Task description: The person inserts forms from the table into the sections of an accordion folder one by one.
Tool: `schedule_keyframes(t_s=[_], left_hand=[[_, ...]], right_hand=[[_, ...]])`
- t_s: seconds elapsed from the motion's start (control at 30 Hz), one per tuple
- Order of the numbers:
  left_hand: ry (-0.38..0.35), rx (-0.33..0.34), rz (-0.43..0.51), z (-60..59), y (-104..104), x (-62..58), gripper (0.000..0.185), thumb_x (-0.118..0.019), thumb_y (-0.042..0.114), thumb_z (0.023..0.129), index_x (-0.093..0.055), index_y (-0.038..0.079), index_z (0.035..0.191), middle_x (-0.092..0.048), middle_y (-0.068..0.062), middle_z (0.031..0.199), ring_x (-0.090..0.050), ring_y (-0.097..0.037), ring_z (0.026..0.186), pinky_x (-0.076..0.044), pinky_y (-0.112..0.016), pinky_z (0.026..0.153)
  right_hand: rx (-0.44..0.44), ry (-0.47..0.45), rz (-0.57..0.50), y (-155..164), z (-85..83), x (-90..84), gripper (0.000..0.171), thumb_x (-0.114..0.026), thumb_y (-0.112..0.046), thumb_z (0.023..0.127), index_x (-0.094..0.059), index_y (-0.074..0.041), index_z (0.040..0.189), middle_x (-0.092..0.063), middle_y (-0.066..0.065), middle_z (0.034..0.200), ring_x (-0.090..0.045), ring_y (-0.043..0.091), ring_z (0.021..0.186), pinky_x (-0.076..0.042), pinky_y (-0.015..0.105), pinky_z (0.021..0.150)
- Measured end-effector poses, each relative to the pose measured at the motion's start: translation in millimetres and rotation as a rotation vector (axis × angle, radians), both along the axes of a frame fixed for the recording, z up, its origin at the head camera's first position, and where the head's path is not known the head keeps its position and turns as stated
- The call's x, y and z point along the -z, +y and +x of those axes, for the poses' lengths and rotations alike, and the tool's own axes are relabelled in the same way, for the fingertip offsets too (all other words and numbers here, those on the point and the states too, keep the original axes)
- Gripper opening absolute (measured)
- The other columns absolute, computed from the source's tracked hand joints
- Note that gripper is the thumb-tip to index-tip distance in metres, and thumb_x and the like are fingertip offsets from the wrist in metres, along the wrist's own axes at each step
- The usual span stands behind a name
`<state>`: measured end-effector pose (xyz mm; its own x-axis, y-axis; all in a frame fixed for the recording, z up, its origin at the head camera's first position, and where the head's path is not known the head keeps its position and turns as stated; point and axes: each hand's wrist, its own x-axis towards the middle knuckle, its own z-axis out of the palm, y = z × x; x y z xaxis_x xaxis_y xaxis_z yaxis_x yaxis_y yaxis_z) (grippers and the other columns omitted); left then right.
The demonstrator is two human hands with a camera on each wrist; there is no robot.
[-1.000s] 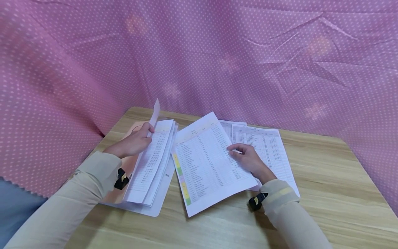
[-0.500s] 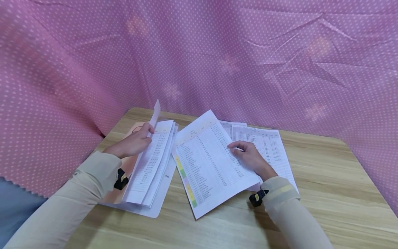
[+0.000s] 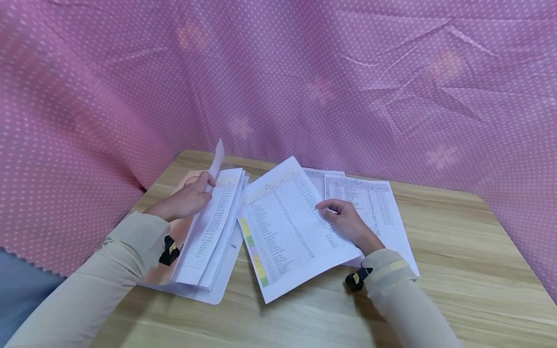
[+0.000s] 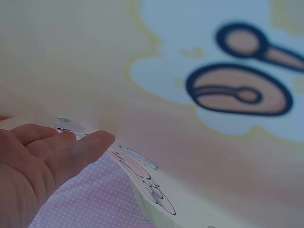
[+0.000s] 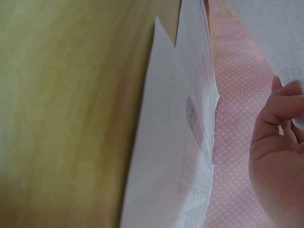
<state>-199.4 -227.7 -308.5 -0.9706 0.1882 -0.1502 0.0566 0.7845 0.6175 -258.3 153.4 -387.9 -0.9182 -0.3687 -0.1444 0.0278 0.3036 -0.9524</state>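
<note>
In the head view my left hand (image 3: 187,197) grips the raised leaf of a folder (image 3: 224,285) on the left of the table. Printed sheets (image 3: 211,232) lie inside it, their edges fanned. The left wrist view shows a cartoon-printed cover (image 4: 237,90) close up, with the fingers (image 4: 80,152) at its edge. My right hand (image 3: 345,220) pinches a printed sheet of paper (image 3: 283,232) by its right side, thumb and index finger together. This sheet is tilted, has yellow and green blocks down its left edge, and overlaps the folder's right side in this view.
Behind the held sheet, more printed sheets (image 3: 370,203) lie on the wooden table (image 3: 457,251), right of centre. A pink dotted cloth (image 3: 304,87) hangs along the table's back and left. Black wrist cameras (image 3: 358,279) sit on both sleeves.
The right hand's sheet swung slightly right, then back left, and its lower corner shifted with it. The left hand and the folder stay put.
</note>
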Motion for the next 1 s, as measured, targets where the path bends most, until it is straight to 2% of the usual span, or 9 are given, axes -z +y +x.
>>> schedule_keyframes(t_s=[0.27, 0.57, 1.0], left_hand=[[-0.014, -0.002, 0.004, -0.1, -1, 0.9, 0.026, -0.028, 0.012, 0.096, -0.026, 0.007, 0.121, -0.049, -0.023, 0.110, -0.050, -0.026, 0.086, -0.038, -0.031, 0.069], [-0.018, -0.004, 0.012, -0.2, 0, 0.9, 0.026, -0.029, 0.012, 0.096, -0.026, 0.007, 0.121, -0.049, -0.023, 0.110, -0.050, -0.028, 0.087, -0.038, -0.031, 0.067], [-0.015, -0.009, -0.004, 1.7, 2, -2.1, 0.026, -0.029, 0.013, 0.096, -0.026, 0.007, 0.121, -0.048, -0.024, 0.112, -0.051, -0.028, 0.089, -0.038, -0.031, 0.071]], right_hand=[[-0.010, 0.004, -0.018, -7, 0.1, 6.5, 0.019, -0.052, -0.015, 0.096, -0.063, -0.011, 0.111, -0.062, 0.012, 0.111, -0.068, 0.025, 0.081, -0.055, 0.037, 0.067], [-0.029, -0.021, -0.056, -14, 2.4, 5.8, 0.021, -0.052, -0.016, 0.096, -0.063, -0.011, 0.113, -0.062, 0.014, 0.112, -0.068, 0.026, 0.082, -0.055, 0.038, 0.068], [-0.025, -0.109, -0.084, -27, 5.3, 5.9, 0.020, -0.051, -0.018, 0.097, -0.063, -0.013, 0.112, -0.064, 0.013, 0.110, -0.068, 0.028, 0.082, -0.055, 0.040, 0.066]])
